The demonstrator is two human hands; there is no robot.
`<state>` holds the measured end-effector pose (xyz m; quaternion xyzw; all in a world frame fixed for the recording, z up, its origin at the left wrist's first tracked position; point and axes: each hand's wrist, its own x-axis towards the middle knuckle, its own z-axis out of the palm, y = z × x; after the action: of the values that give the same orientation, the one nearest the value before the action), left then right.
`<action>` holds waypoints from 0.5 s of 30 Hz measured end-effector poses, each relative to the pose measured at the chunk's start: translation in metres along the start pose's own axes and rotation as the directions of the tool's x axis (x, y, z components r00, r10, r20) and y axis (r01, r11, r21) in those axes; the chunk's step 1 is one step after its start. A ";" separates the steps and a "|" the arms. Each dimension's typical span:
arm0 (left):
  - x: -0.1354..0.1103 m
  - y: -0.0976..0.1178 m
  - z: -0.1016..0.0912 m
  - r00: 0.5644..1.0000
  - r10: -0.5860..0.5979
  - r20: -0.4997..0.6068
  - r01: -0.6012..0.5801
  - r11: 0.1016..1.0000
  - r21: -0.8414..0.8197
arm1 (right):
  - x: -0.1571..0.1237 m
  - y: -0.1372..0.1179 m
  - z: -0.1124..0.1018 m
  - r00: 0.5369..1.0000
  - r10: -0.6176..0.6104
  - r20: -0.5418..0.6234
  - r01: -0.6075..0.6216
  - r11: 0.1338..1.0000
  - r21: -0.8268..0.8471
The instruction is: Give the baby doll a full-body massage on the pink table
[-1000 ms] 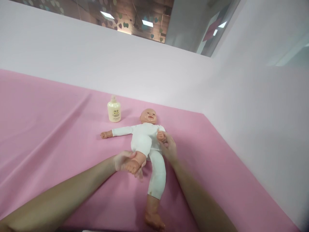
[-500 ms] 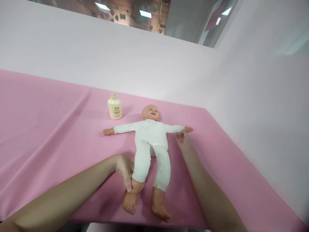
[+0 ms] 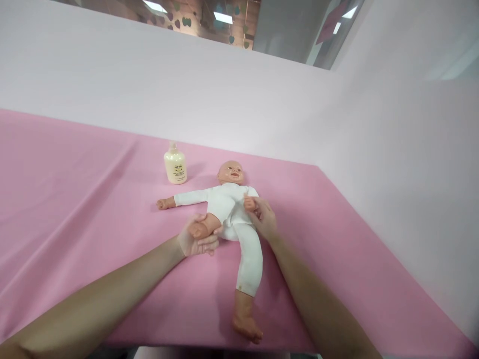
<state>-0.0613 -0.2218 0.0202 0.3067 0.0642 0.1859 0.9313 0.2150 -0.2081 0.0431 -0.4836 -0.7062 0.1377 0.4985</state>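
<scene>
A baby doll (image 3: 250,249) with a white cloth body lies on its back, its head away from me. My left hand (image 3: 196,239) is closed round the doll's lower leg (image 3: 210,222), the one on the left, which is bent up over its belly. The foot of that leg points toward me. My right hand (image 3: 265,217) grips the doll's arm near its small hand (image 3: 250,203), which rests over the chest. The doll's other arm (image 3: 190,197) stretches out to the left. Its other leg (image 3: 245,309) lies straight toward me.
Pink cloth (image 3: 123,279) covers the table, with a long crease on the left. A cream-coloured pump bottle (image 3: 175,165) stands upright left of the doll's head. White walls (image 3: 224,99) border the table behind and on the right, with a window (image 3: 292,30) above.
My left hand has pushed the doll's leg up from straight to bent over the belly. My right hand has brought the doll's outstretched arm inward across the chest.
</scene>
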 end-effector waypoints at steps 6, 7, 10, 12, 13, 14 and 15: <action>0.007 0.007 0.016 0.995 0.048 -0.086 -0.048 0.999 0.003 | -0.003 -0.006 0.007 0.982 -0.149 0.114 0.159 0.984 -0.081; 0.007 0.007 0.014 0.995 0.048 -0.082 -0.047 0.999 0.008 | -0.003 -0.005 0.006 0.984 -0.140 0.107 0.148 0.987 -0.067; 0.003 0.007 0.006 0.999 0.005 0.043 -0.007 0.999 0.032 | -0.001 0.000 0.003 0.999 -0.046 0.020 0.046 0.999 -0.002; -0.005 0.006 0.002 0.972 -0.084 0.218 0.067 0.994 0.085 | 0.002 0.004 -0.001 0.992 0.085 -0.090 -0.076 0.993 0.092; -0.011 0.004 0.001 0.939 -0.153 0.307 0.117 0.984 0.131 | 0.004 0.006 -0.005 0.977 0.157 -0.144 -0.134 0.978 0.158; -0.016 0.002 0.001 0.903 -0.218 0.369 0.160 0.970 0.183 | 0.006 0.009 -0.008 0.955 0.224 -0.195 -0.178 0.957 0.229; -0.022 -0.001 0.003 0.872 -0.277 0.403 0.195 0.953 0.232 | 0.008 0.011 -0.011 0.927 0.286 -0.242 -0.209 0.931 0.300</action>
<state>-0.0809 -0.2325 0.0220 0.4147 -0.0890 -0.0087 0.9056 0.2304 -0.1989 0.0456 -0.5122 -0.5354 0.2242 0.6331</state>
